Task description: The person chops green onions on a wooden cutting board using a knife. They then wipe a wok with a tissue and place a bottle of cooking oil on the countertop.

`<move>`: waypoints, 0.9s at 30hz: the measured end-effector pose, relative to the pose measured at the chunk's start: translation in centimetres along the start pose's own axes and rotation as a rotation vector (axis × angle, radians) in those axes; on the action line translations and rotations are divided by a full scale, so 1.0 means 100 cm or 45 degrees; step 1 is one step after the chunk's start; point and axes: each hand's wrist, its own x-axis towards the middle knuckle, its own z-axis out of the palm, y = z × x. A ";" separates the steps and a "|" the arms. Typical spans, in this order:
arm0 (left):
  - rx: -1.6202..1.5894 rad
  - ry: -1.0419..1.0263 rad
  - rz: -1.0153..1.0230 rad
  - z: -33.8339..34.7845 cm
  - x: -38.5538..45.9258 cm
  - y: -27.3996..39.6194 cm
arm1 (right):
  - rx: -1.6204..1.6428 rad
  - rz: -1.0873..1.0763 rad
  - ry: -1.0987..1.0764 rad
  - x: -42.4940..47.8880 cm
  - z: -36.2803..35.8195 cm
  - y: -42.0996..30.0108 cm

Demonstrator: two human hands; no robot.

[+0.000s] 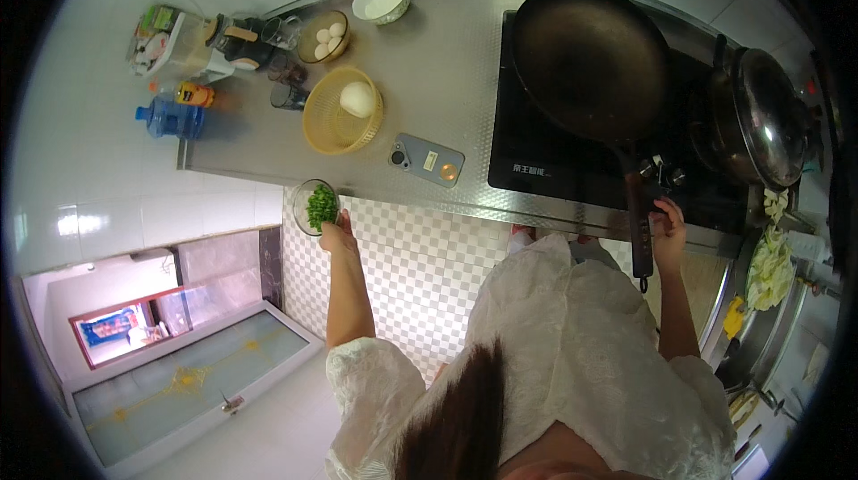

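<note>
My left hand (337, 233) holds a small glass bowl (301, 217) of chopped green herbs (322, 207) by its rim, at the counter's front edge. Beyond it on the counter stands a yellow plastic basket (322, 128) with a round white item (357, 99) inside. A grey smartphone (427, 159) lies to the basket's right. My right hand (667, 225) is at the stove's front edge, beside the dark handle (637, 225) of a large wok (590, 57), fingers slightly curled and apart, with nothing seen in them. The wok rests on the black glass cooktop (529, 145) and looks bare inside.
A bowl of eggs (312, 44), a white bowl of pale contents (381, 1), glasses (288, 96) and a blue water jug (175, 119) stand on the counter's left part. A lidded pot (767, 118) sits right of the wok. Leafy vegetables (771, 272) lie by the sink (744, 363).
</note>
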 end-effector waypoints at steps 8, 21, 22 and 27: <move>0.051 -0.308 -0.034 0.034 0.145 0.016 | 0.141 0.262 0.224 -0.019 -0.028 -0.030; -0.081 -0.386 -0.135 0.076 0.155 0.005 | 0.131 0.420 0.445 -0.063 -0.031 -0.029; -0.061 -0.350 -0.115 0.072 0.153 0.004 | 0.134 0.413 0.423 -0.060 -0.030 -0.027; 0.049 0.054 0.158 0.020 0.118 -0.012 | 0.046 0.452 0.143 -0.051 -0.026 -0.008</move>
